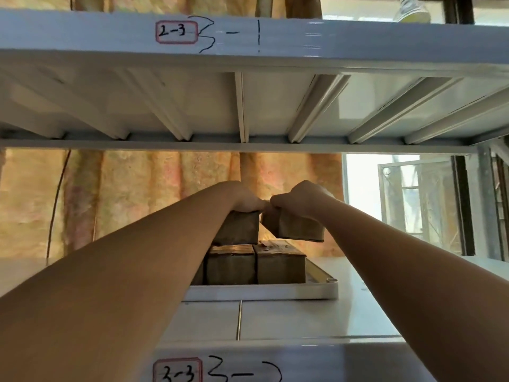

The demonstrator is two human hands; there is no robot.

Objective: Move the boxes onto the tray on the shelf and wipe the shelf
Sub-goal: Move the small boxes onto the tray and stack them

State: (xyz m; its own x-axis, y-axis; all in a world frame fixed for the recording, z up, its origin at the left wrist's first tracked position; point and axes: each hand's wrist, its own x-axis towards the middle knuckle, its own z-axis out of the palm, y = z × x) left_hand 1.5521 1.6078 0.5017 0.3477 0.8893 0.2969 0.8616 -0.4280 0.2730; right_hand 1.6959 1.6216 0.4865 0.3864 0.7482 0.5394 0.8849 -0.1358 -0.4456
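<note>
Boxes (231,264) sit on the tray (261,292), says one; above it, the left hand (245,201) grips the left box (239,230), the right hand (300,199) the tilted right box (297,228).
Level it, says the other, then set it flat.

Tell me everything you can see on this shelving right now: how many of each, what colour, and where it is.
shelves: two, white; lower shelf labelled 3-3, upper shelf labelled 2-3.
tray: one, white, on the lower shelf.
boxes: four clearly seen, brown cardboard; two lower boxes side by side on the tray, a stacked box on top of them, a tilted box held in the air just right of it.
curtain: one, yellowish and patterned, behind the shelves.
window: one, bright with a dark frame, at the right.
shoe: one, pale, on the upper shelf at the top right.
hands: left hand grips the stacked box's top; right hand grips the tilted box.
</note>
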